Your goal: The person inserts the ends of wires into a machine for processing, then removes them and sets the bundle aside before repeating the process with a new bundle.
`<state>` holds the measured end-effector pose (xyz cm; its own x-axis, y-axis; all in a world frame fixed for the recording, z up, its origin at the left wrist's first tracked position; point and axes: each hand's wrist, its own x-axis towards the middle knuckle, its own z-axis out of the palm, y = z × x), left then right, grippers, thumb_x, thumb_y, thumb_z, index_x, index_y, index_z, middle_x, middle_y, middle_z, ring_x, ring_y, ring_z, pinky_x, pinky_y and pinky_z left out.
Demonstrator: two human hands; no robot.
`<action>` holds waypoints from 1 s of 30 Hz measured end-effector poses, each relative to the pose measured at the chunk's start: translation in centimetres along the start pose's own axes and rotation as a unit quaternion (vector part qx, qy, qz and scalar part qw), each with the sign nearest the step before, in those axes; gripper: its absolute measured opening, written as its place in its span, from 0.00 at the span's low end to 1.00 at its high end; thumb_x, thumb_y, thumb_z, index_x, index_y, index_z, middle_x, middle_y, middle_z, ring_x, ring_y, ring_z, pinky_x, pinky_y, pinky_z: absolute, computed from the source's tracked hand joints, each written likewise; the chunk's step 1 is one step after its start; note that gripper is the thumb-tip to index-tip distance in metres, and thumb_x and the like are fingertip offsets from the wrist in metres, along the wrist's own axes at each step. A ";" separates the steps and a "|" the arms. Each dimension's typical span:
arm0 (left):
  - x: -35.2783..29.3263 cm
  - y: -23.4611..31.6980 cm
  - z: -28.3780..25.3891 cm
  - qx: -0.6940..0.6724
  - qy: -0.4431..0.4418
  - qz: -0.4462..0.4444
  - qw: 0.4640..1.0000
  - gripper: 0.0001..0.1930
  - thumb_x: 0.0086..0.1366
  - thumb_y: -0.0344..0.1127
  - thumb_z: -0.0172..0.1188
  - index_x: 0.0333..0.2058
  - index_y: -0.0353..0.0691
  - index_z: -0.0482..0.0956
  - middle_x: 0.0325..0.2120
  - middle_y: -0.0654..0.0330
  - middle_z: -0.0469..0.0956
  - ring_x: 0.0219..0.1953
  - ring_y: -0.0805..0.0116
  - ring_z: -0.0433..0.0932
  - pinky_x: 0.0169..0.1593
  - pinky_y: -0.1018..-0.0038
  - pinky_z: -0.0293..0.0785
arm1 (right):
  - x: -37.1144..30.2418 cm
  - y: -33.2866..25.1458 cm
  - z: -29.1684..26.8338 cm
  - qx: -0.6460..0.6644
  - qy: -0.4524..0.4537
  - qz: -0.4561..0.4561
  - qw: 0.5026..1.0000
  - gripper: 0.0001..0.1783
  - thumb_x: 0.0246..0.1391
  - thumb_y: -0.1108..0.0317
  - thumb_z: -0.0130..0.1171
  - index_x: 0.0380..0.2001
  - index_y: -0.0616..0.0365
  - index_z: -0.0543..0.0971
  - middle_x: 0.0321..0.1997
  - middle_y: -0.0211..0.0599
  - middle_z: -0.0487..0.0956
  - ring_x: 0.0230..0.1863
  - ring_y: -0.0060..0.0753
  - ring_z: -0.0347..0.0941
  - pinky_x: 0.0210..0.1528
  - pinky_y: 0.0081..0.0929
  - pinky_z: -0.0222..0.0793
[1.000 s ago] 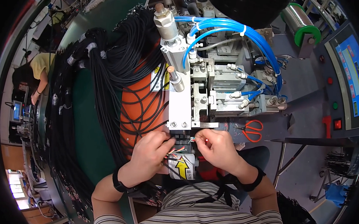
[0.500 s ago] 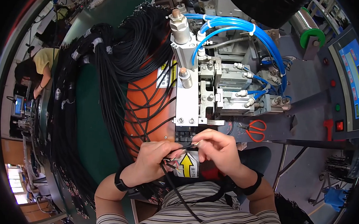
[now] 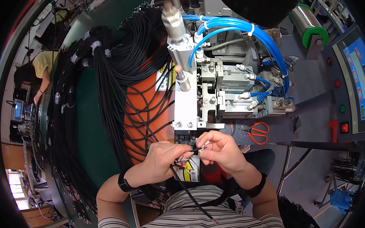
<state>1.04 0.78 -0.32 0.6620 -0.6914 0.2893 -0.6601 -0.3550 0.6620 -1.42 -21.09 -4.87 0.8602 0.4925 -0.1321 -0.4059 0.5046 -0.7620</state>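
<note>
My left hand is closed round black cables, whose stripped ends show thin coloured wires below its fingers. One cable trails down across the striped shirt, toward my lap. From the left fingertips another black cable end reaches to my right hand, which pinches it between thumb and fingers. Pale wire strands stick out at that pinch. Both hands are just in front of the machine's white block. A label with a yellow arrow is partly covered by my left hand.
Long bundles of black cable lie at the left over an orange surface and a green table. Blue air tubes arch over the machine. Right of it are orange-handled scissors, a wire spool and a control screen.
My left hand has moved slightly right, covering more of the arrow label. The right fingers have closed in on the cable end, where more pale strands show. The machine appears shifted slightly left.
</note>
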 end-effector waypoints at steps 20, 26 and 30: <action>0.4 0.9 0.4 0.057 -0.005 -0.024 0.998 0.12 0.51 0.27 0.66 0.34 0.37 0.73 0.22 0.59 0.75 0.22 0.57 0.77 0.26 0.67 0.72 | -0.2 0.8 1.2 -0.003 0.061 -0.060 0.996 0.11 0.60 0.79 0.56 0.45 0.66 0.80 0.45 0.43 0.77 0.39 0.27 0.78 0.34 0.19 0.72; 0.9 0.3 -0.7 -0.020 -0.064 -0.035 0.997 0.09 0.54 0.28 0.64 0.33 0.38 0.73 0.22 0.58 0.75 0.22 0.58 0.77 0.26 0.68 0.72 | -0.2 0.4 0.2 0.000 0.034 -0.035 0.999 0.09 0.60 0.78 0.57 0.43 0.67 0.81 0.41 0.41 0.79 0.33 0.24 0.78 0.28 0.15 0.70; 1.3 -0.1 -1.3 -0.069 -0.101 -0.043 0.992 0.07 0.56 0.28 0.62 0.33 0.38 0.73 0.22 0.57 0.75 0.22 0.57 0.77 0.26 0.68 0.72 | -0.4 -0.4 0.5 -0.105 0.032 -0.080 0.991 0.09 0.61 0.78 0.57 0.43 0.68 0.81 0.40 0.38 0.79 0.30 0.20 0.78 0.28 0.14 0.71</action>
<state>2.41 0.76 0.83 0.6199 -0.7791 0.0937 -0.5406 -0.3374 0.7707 -1.76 -21.11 -4.21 0.9290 0.3686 -0.0335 -0.1953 0.4112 -0.8904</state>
